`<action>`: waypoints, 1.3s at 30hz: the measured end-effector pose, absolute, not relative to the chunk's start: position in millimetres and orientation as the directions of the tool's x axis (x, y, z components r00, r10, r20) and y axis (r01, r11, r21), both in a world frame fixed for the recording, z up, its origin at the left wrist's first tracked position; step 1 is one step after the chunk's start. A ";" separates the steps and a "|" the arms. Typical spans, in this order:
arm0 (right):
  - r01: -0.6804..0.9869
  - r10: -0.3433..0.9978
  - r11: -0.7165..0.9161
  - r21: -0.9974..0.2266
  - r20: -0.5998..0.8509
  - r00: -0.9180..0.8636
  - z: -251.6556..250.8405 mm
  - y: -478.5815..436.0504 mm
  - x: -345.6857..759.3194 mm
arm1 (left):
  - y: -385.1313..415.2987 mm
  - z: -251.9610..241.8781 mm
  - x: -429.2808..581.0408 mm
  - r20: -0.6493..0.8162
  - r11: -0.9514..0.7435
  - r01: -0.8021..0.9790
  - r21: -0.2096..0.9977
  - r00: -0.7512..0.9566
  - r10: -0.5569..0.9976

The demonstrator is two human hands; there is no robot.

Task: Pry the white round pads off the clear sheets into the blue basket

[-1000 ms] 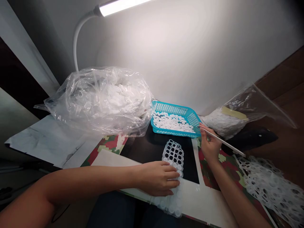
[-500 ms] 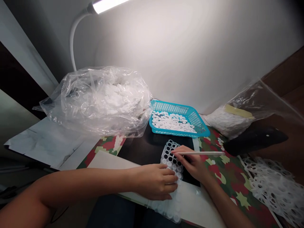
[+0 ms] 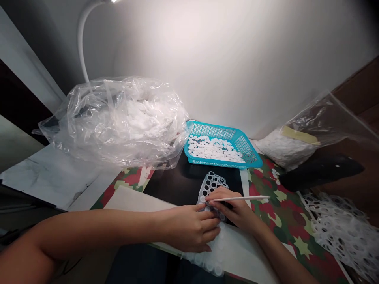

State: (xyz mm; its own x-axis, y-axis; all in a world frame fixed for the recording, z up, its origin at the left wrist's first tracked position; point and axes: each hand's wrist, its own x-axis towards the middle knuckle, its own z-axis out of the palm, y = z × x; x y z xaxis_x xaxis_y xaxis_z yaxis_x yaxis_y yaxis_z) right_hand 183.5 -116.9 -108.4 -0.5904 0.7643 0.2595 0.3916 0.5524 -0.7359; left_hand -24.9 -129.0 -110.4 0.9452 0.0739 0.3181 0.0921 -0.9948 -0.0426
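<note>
A long translucent plastic sheet (image 3: pixel 211 181) with rows of round holes lies on the dark mat. Its far rows show open rings, and whitish discs fill the nearer part. My left hand (image 3: pixel 192 228) rests across the sheet palm down, fingers stretched out and slightly apart, covering its middle. Just beyond those fingers, my right hand (image 3: pixel 233 205) is closed on a thin white stick (image 3: pixel 248 198), pinched near its left end. The stick's tip is hidden by the fingers, close to the sheet. The sheet's near end reaches past the pale board's front edge.
Behind the mat (image 3: pixel 166 187) stands a blue basket (image 3: pixel 219 163) of small white discs. A large clear bag (image 3: pixel 118 122) sits left, another bag of white pieces (image 3: pixel 287 148) right. Ring-holed plastic scraps (image 3: pixel 343 232) pile at the right, near a black object (image 3: pixel 322 171). A lamp (image 3: pixel 81 43) rises behind.
My right hand has moved left and nearer with the white stick, up against the left fingers. My left hand has barely moved. The view has shifted slightly, leaving less of the lamp showing.
</note>
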 end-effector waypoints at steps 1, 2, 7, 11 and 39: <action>0.398 0.751 0.570 -0.719 0.260 -0.607 -107.3 -117.0 183.7 | -129.0 -110.5 -24.9 0.314 -0.995 0.093 -0.037 0.946 0.077; 0.401 0.728 0.604 -0.688 0.272 -0.629 -105.9 -117.0 183.9 | -128.9 -110.6 -24.8 0.311 -0.995 0.089 -0.031 0.948 0.075; 0.403 0.567 0.798 -0.448 0.332 -0.754 -97.8 -116.6 183.5 | -128.2 -108.9 -24.1 0.296 -0.997 0.069 -0.024 0.953 0.059; 0.424 0.528 0.838 -0.345 0.313 -0.790 -97.7 -116.3 181.8 | -127.6 -108.1 -23.9 0.311 -0.996 0.083 -0.031 0.948 0.069; 0.393 0.680 0.691 -0.606 0.363 -0.636 -112.4 -107.9 186.0 | -122.4 -113.2 -23.8 0.320 -0.994 0.110 -0.022 0.942 0.097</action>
State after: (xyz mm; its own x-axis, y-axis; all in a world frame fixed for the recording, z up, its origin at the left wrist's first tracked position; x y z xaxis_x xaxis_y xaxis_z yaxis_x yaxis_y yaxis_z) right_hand 186.0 -107.9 -112.4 -0.6363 0.6805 0.3635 0.3932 0.6914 -0.6060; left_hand -23.8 -122.4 -113.2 0.9424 0.0973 0.3201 0.1099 -0.9937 -0.0215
